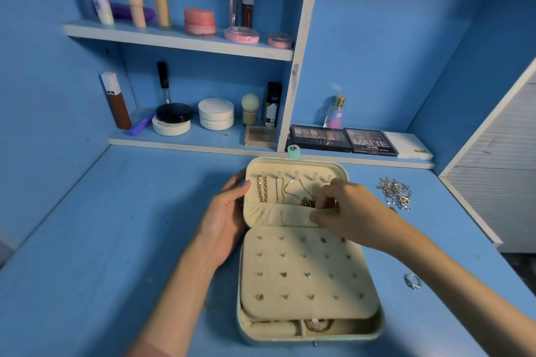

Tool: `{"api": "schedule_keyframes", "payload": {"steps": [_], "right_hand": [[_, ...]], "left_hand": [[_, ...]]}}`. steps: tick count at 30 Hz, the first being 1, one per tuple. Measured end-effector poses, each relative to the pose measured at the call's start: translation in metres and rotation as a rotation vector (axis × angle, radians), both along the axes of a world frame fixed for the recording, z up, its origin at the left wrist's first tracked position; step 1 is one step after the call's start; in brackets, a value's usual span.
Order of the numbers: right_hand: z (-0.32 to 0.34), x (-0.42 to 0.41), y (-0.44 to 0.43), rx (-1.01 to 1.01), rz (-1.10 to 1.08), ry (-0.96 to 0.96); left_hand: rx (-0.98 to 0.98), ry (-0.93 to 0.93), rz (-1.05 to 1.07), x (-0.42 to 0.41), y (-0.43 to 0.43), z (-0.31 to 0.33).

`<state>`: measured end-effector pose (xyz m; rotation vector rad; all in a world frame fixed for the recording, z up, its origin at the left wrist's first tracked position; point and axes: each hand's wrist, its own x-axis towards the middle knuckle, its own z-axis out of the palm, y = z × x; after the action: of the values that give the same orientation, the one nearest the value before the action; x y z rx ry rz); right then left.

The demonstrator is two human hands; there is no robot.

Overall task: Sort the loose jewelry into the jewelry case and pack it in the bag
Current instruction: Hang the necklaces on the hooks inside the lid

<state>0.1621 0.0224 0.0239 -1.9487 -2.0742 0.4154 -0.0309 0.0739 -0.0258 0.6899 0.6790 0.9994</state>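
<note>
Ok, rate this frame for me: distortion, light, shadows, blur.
Head view: wide-angle bending, the shelf upright leans and the edges of the desk splay; light even and soft, no glare; the right hand, pinching at the gold necklace, throws a faint shadow on the earring panel; centre sharp, the MATTE palette readable, the silver chains slightly soft.

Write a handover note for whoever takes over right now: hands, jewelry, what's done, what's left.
Left grip holds the left edge of the jewelry case lid. Right grip pinches a gold necklace at the lid pocket.
Done: gold chains hang on lid hooks.
Left: silver chain pile and silver ring on the desk right of the case; close, pack. No bag in view.
</note>
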Motion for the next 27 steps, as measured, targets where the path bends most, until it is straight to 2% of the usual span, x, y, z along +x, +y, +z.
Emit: {"api": "schedule_keyframes", "payload": {"steps": [6, 11, 15, 27], "right_hand": [[-0.0042, 0.0011, -0.0065, 0.062, 0.028, 0.073], [-0.0069, 0.0047, -0.0078, 0.094, 0.093, 0.032], [-0.0067, 0.0074, -0.0075, 0.087, 0.069, 0.108], [-0.0081, 0.0051, -0.0056, 0.104, 0.087, 0.047]], "left_hand": [[0.01, 0.012, -0.009, -0.0001, -0.0001, 0.0001], [0.017, 0.0, -0.01, 0.0003, 0.0002, 0.0001], [0.021, 0.003, -0.012, 0.0002, -0.0001, 0.0002], [-0.012, -0.005, 0.007, 0.0005, -0.0003, 0.0005]]}}
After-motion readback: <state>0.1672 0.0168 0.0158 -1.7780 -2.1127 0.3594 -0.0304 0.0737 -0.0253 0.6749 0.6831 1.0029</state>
